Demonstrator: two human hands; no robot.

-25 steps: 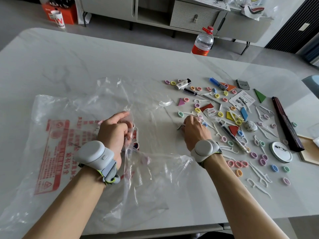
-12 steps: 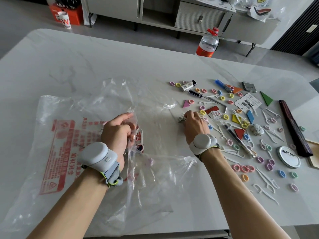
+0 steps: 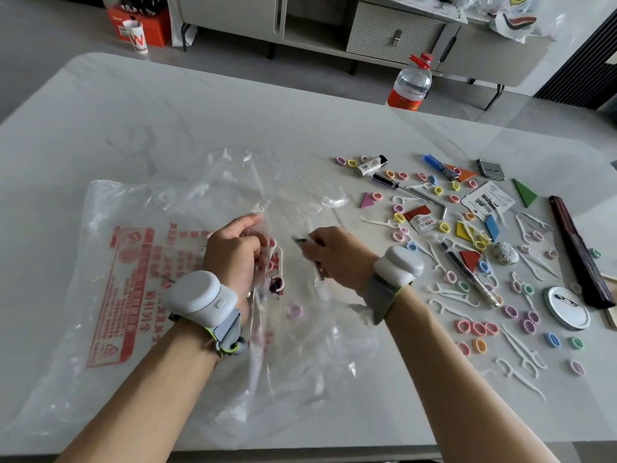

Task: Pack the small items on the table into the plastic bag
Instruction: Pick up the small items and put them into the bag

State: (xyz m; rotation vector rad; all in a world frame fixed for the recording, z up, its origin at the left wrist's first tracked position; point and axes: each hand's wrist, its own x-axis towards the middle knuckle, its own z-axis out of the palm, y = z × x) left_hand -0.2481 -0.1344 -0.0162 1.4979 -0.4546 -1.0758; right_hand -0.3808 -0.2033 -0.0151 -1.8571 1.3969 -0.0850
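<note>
A large clear plastic bag point(image 3: 140, 262) with red print lies crumpled across the left and middle of the white table. My left hand point(image 3: 235, 252) grips the bag's edge at its mouth and holds it up. Just right of it my right hand point(image 3: 334, 255) pinches a small dark item point(image 3: 300, 241) at the opening. Inside the bag I see a few small pieces, among them a pink ring point(image 3: 295, 310). Several coloured rings point(image 3: 477, 328), white floss picks point(image 3: 521, 352) and flat coloured shapes point(image 3: 470, 259) are scattered over the table's right side.
Among the scatter lie a screwdriver point(image 3: 387, 181), a pen point(image 3: 467, 275), a lighter point(image 3: 370, 165), a round tin lid point(image 3: 566, 307) and a dark wooden stick point(image 3: 577, 255). A water bottle point(image 3: 412, 83) stands on the floor beyond the table's far edge.
My right hand lifted a small dark item out of the scatter and moved left with it to the bag's mouth. My left hand kept its hold on the bag.
</note>
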